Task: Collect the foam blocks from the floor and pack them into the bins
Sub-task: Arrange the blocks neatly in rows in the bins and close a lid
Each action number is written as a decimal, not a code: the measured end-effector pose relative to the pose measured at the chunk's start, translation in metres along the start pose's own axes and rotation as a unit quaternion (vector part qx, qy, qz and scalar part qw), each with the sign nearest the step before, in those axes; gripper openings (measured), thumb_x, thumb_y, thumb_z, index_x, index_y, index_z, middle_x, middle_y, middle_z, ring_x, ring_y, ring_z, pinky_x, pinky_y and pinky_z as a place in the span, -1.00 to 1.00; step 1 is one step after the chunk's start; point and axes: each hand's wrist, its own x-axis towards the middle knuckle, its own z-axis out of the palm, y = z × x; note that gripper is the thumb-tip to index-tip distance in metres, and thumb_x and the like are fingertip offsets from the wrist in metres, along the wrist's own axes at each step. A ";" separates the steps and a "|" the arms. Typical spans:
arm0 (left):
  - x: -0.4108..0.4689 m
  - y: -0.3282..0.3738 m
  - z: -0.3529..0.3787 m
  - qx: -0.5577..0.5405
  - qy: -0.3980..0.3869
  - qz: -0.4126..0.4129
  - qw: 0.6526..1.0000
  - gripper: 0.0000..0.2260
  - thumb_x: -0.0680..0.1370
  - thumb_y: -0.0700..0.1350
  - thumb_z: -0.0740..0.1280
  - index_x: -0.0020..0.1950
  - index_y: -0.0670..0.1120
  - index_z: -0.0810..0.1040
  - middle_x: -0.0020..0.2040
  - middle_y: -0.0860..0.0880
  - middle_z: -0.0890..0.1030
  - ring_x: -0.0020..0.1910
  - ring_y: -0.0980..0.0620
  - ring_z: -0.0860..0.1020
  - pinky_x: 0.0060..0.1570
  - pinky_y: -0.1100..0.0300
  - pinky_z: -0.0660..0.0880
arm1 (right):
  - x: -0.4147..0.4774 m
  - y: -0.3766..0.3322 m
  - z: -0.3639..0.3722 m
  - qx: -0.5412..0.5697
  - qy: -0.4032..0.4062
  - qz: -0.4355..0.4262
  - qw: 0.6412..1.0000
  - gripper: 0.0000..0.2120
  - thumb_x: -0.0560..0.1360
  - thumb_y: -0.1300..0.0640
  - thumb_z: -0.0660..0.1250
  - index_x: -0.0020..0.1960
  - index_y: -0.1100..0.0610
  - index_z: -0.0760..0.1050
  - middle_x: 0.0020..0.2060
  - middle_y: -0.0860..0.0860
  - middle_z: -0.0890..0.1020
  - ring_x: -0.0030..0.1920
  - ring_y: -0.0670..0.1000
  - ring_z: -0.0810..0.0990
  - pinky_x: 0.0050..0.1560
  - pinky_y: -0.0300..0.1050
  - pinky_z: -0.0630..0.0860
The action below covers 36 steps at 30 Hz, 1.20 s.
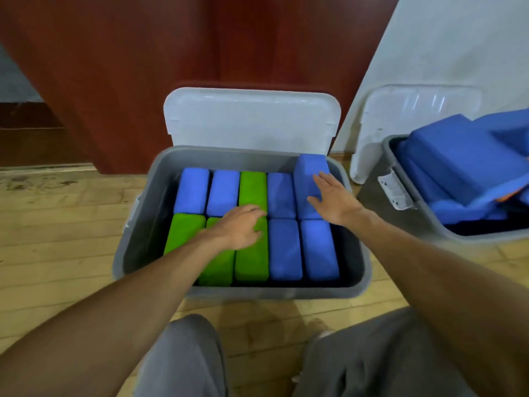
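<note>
Both hands lie palm down inside the grey plastic bin [137,224] on the wooden floor [57,239]. Resting with relaxed fingers on the green foam blocks [252,253], the left hand [243,224] grips nothing. Spread, straight fingers of the right hand [332,200] press a blue foam block [310,173] that stands tilted, higher than its neighbours, in the far right corner.

Such blocks are probably light, soft and springy with a grippy skin. A flat push should seat one, and the long sides look best for lifting.

Hidden are whatever lies under the top layer, part of the green row beneath the left forearm, and the dark near-right gap. A second grey bin [383,216] of larger blue foam pieces [458,164] is cut off at the right edge.
</note>
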 end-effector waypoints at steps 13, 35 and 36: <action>0.061 0.018 0.043 0.085 -0.050 -0.002 0.995 -0.13 0.42 0.32 0.33 0.57 0.00 0.01 0.58 -0.01 -0.05 0.55 0.01 -0.06 0.48 0.05 0.02 | 0.031 0.019 0.018 -0.058 -0.011 -0.048 0.997 -0.42 0.62 0.19 0.07 0.56 0.21 -0.10 0.56 0.12 -0.07 0.56 0.10 -0.10 0.50 0.00 0.02; 0.049 0.003 0.051 0.087 -0.018 0.021 0.996 -0.16 0.41 0.34 0.32 0.56 0.06 0.06 0.58 0.05 0.01 0.54 0.06 0.02 0.45 0.12 0.05 | 0.005 0.008 0.051 -0.029 -0.064 0.003 0.998 -0.20 0.53 0.21 0.21 0.57 0.17 -0.25 0.56 0.04 -0.22 0.55 0.03 -0.25 0.52 -0.12 -0.06; 0.050 0.004 0.050 0.090 -0.021 0.016 0.996 -0.15 0.40 0.34 0.34 0.56 0.06 0.07 0.57 0.05 0.02 0.54 0.06 0.03 0.45 0.10 0.06 | 0.005 0.008 0.052 -0.037 -0.067 0.002 0.997 -0.20 0.53 0.21 0.21 0.57 0.18 -0.25 0.56 0.05 -0.22 0.55 0.03 -0.25 0.54 -0.09 -0.06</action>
